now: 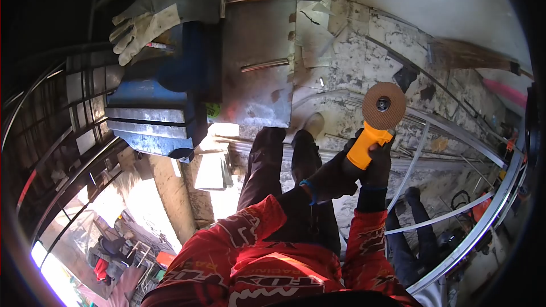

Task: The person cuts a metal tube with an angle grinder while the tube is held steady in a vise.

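An angle grinder [368,146] with an orange body is held up in front of me by both hands. Its round brown disc [384,106] faces up toward the camera, apart from other things. My right hand [378,164], dark in the shade, is wrapped around the body from the right. From the left, my left hand [340,175] closes on the lower body, a blue band at its wrist; some of its fingers are hidden. Whether the disc is spinning cannot be told.
A blue vise [149,115] stands at left beside a metal-topped bench [256,88], with a pale work glove [145,25] above it. A curved metal frame [472,145] arcs along the right. Another person's legs [418,224] are at lower right. Metal strips and scraps lie on the floor.
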`<state>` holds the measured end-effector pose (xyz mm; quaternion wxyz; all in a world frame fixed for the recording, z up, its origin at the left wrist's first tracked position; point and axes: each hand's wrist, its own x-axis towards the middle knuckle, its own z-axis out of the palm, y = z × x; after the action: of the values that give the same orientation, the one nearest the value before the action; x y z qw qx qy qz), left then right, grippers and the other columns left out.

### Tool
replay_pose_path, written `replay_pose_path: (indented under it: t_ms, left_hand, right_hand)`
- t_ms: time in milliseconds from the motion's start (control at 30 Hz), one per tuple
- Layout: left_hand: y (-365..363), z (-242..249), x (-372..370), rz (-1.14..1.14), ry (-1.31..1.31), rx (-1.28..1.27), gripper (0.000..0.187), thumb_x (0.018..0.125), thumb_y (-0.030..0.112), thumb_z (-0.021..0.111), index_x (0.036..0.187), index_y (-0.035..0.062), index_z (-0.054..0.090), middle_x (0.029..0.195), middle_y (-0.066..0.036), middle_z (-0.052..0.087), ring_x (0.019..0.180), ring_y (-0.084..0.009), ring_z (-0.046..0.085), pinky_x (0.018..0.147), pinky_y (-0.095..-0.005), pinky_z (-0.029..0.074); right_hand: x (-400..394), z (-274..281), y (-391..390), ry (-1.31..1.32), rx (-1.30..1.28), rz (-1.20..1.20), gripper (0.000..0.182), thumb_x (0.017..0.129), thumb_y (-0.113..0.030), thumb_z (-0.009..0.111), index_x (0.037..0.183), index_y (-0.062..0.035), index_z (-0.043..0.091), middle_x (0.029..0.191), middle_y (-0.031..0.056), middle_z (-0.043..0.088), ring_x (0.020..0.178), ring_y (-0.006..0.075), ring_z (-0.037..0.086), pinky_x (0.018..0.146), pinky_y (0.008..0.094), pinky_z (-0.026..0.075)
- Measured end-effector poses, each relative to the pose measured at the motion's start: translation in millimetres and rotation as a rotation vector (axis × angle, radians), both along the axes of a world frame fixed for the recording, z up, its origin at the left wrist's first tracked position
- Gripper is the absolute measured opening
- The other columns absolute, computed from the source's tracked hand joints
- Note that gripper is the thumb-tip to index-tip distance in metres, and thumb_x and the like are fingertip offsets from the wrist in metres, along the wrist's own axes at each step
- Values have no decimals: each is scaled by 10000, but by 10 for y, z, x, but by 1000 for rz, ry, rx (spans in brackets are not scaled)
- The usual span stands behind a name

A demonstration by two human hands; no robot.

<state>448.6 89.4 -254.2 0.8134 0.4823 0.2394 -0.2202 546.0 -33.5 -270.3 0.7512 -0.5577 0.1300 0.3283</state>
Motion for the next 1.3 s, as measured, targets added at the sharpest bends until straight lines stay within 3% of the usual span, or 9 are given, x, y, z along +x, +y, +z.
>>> replay_pose_path:
  t_ms: [100, 667, 733, 867, 967, 1133, 1200, 1233, 1300]
  left_hand:
    - [-18, -14, -90, -36, 86, -78, 584, 768, 19, 780, 1269, 31, 478, 962, -49, 652, 823, -135, 668, 685, -304, 577]
    - [-153, -15, -17, 105, 91, -599, 623, 850, 50, 735, 1390, 75, 425, 1011, -52, 659, 816, -181, 686, 632, -337, 571]
    - [-55, 214, 111, -75, 0, -125, 698, 803, 82, 758, 1404, 59, 403, 1073, -60, 668, 878, -199, 695, 716, -334, 587]
    - [-198, 76, 76, 31, -84, -55, 754, 764, 111, 774, 1412, 39, 393, 1126, -85, 676, 942, -215, 699, 812, -341, 585]
    - [-221, -52, 36, -165, -167, 230, 916, 768, 117, 774, 1524, 39, 261, 1072, -137, 682, 1025, -319, 680, 902, -389, 552]
    - [541, -79, 164, -669, -215, 447, 596, 819, 159, 745, 1338, 5, 497, 1120, -140, 679, 1035, -272, 676, 889, -363, 553]
    - [830, -774, 20, -135, -258, 462, 391, 861, 136, 701, 1213, -2, 601, 1039, -159, 695, 972, -303, 688, 837, -374, 558]
    - [1204, -645, 212, -255, -437, 1087, 264, 895, 88, 652, 1139, -12, 652, 987, -165, 698, 940, -324, 686, 822, -383, 559]
    - [1794, -706, 379, 210, -333, 1422, 212, 915, 143, 608, 1066, 9, 670, 1001, -170, 680, 993, -359, 649, 874, -446, 538]
  right_hand:
    - [-36, 134, 51, 236, 378, -76, 662, 952, -345, 648, 1495, -135, 334, 1240, 198, 599, 1035, 381, 680, 885, 510, 575]
    - [-74, 108, -156, -41, 28, -182, 682, 1005, -553, 543, 1444, -48, 411, 1192, 173, 650, 986, 334, 673, 853, 459, 566]
    - [-36, 98, -215, 20, 54, -178, 732, 982, -597, 555, 1451, -52, 412, 1187, 164, 654, 992, 335, 677, 867, 465, 563]
    - [45, 256, -87, 57, 112, -115, 646, 953, -467, 671, 1393, -44, 459, 1159, 155, 659, 944, 329, 686, 838, 454, 572]
    - [72, 133, -88, 97, 0, -16, 474, 799, -106, 722, 1230, -42, 535, 1032, 115, 673, 861, 294, 695, 752, 395, 589]
    - [-15, -127, -158, 99, -63, -129, 529, 756, 63, 726, 1237, -51, 537, 944, 110, 679, 786, 261, 704, 707, 372, 599]
    - [23, -68, -99, 128, 77, -82, 541, 745, 62, 742, 1230, -53, 533, 922, 102, 674, 776, 253, 703, 694, 362, 597]
    - [41, -89, -137, 112, 87, -68, 556, 747, 55, 756, 1241, -57, 526, 925, 103, 674, 767, 246, 704, 686, 360, 599]
    - [70, -70, -178, 86, 39, -40, 514, 750, -13, 795, 1201, -39, 550, 924, 101, 674, 754, 248, 700, 666, 360, 594]
